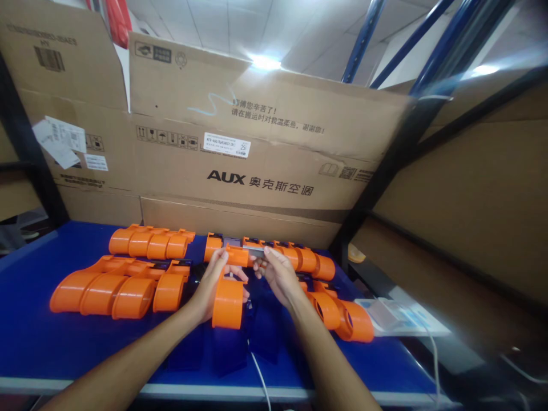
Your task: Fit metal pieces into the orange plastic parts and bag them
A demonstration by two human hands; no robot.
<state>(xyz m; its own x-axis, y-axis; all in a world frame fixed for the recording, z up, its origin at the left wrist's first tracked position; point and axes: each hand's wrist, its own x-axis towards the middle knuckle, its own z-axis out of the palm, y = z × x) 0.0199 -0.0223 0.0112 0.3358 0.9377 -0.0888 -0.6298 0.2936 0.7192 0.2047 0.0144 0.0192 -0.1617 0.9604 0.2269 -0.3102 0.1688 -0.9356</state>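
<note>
Orange and ring-shaped, one plastic part [228,305] is held in the fingers of the left hand [209,285], over the middle of the blue worktop [43,348]. Just beside its flat top, a thin grey piece [256,252] is pinched by the right hand [280,277]. Similar orange rings [132,298] are lined up on both sides, before upright cardboard [171,171].

Head view, forward and down at hands [280,277]
</note>
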